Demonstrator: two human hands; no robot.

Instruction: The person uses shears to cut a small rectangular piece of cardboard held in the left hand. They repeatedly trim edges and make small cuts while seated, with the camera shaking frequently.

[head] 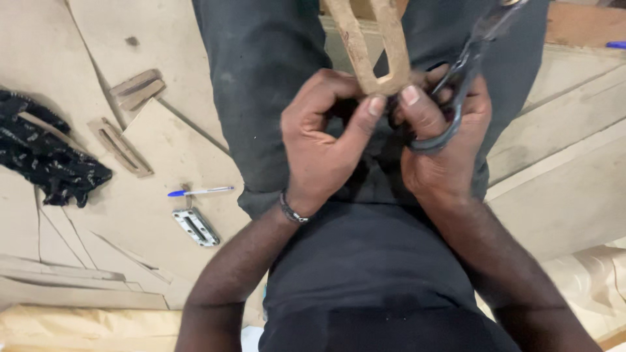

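I see my left hand point(319, 140) pinching a slotted cardboard strip point(373, 45) while my right hand point(443, 130) grips dark scissors point(463, 72); blades could nick my thumb.

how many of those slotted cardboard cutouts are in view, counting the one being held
3: one cutout pinched in the left hand, one on the board at upper left, one just below it. Others may be hidden.

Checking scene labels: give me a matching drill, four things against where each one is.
Things:
1 scissors
2 cardboard frame
3 pen
4 black cloth

Places:
A far left on the floor
B pinched by the left hand
C on the board, beside a metal plate
D looped over the right hand

Pairs: 1-D, 2-B, 3-C, 4-A
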